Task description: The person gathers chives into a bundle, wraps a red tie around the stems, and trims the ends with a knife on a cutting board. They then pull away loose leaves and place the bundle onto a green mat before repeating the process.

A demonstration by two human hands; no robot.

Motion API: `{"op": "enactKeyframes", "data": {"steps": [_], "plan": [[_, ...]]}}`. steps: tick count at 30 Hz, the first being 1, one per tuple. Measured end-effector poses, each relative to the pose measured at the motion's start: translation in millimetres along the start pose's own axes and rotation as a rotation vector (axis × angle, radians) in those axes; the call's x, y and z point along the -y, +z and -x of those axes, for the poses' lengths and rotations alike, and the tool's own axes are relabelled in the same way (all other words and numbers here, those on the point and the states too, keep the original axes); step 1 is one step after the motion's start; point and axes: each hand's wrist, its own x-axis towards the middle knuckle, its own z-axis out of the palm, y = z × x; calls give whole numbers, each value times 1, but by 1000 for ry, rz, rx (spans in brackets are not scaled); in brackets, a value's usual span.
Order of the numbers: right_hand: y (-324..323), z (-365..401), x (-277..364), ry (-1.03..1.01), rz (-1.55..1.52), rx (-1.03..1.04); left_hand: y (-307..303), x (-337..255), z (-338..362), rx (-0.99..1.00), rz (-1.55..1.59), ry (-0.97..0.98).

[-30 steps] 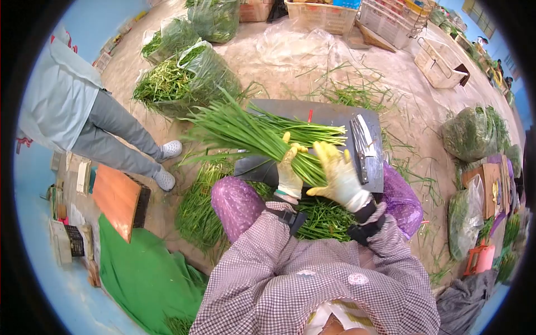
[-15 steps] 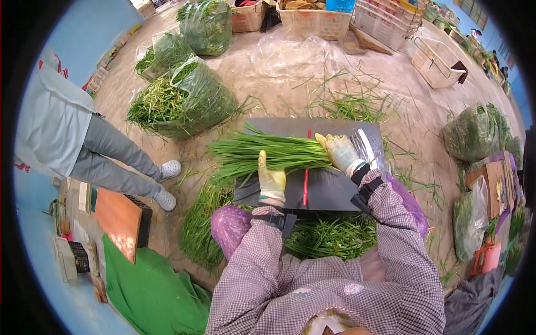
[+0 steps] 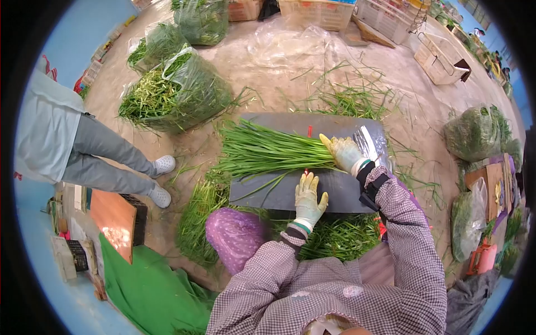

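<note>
A bunch of long green stalks (image 3: 268, 151) lies across a dark grey board (image 3: 340, 192) in front of me, leafy tips pointing left. My right hand (image 3: 345, 153), in a yellowish glove, grips the bunch at its cut ends. A cleaver (image 3: 369, 146) lies on the board just right of that hand. My left hand (image 3: 310, 196), also gloved, rests flat on the board below the bunch with fingers spread. It covers part of a thin red strip (image 3: 309, 132) that runs under the stalks.
A person in grey trousers (image 3: 106, 153) stands at the left. Plastic bags of greens (image 3: 178, 92) lie beyond the board and at the right (image 3: 474, 134). Loose greens (image 3: 335, 237) pile by my knees. Crates (image 3: 441, 61) line the back. An orange board (image 3: 114, 215) and green cloth (image 3: 145, 273) lie lower left.
The bunch went from held up in both hands to lying on the board. My left hand let go of the stalks and moved right onto the board; my right hand stayed at the cut ends.
</note>
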Motion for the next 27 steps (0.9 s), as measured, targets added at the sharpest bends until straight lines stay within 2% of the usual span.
{"op": "enactKeyframes", "data": {"steps": [2,3,6,8,10,14,15,17,18,22,23,27], "plan": [[-24,8,-3,-36,-25,28,4,4,5,84,-37,-12],[-37,7,-8,2,-93,168,6,5,7,125,-57,-18],[-45,10,-43,65,-433,243,6,8,7,148,-46,-18],[-49,8,-51,139,-547,237,5,6,8,133,-21,-8],[-50,6,-25,122,-368,91,6,7,9,122,-38,6],[-36,0,22,58,-144,240,9,15,11,86,46,12],[-22,-3,20,59,-210,188,14,20,13,-10,112,21],[-5,-5,18,79,-261,56,-1,9,12,-19,17,-48],[4,-4,19,86,-258,53,-5,4,15,-12,-27,-81],[26,-6,22,79,-258,7,-3,0,18,63,-178,-74],[28,-7,21,72,-281,20,-5,1,18,172,-225,-87],[9,-10,23,14,-347,-36,-5,0,17,222,-281,-88]]}}
